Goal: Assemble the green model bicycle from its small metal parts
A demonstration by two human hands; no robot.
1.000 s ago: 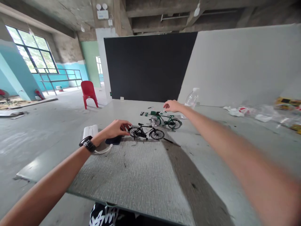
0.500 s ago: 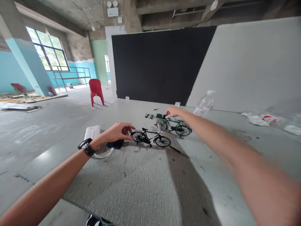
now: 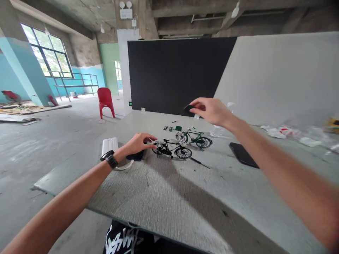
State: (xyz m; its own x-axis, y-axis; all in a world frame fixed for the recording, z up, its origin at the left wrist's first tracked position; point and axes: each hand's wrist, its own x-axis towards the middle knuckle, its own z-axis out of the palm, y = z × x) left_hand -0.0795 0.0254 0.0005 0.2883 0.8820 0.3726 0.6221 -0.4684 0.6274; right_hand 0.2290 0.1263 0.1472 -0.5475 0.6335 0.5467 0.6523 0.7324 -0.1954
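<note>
A black model bicycle point(image 3: 173, 150) stands upright on the table. My left hand point(image 3: 139, 143) is at its rear end, thumb and forefinger curved around the rear wheel and rack. Raised above the table, my right hand point(image 3: 212, 108) pinches a small flat black piece point(image 3: 188, 108), blurred by motion. Behind the black bicycle stands a green model bicycle point(image 3: 194, 137). A green flat piece point(image 3: 178, 128) and several small dark parts lie just beyond it. By the black bicycle's front wheel lies a thin screwdriver point(image 3: 200, 162).
A white power bank point(image 3: 109, 145) with a cable and a dark phone point(image 3: 135, 156) lie beside my left hand. A black phone point(image 3: 242, 154) is under my right forearm. A clear bottle point(image 3: 217, 131) stands behind my right wrist. Plastic wrappers point(image 3: 288, 132) lie at right.
My right hand has lifted up from behind the green bicycle, carrying the black piece off the table. My left hand stays at the black bicycle's rear. The view has shifted slightly.
</note>
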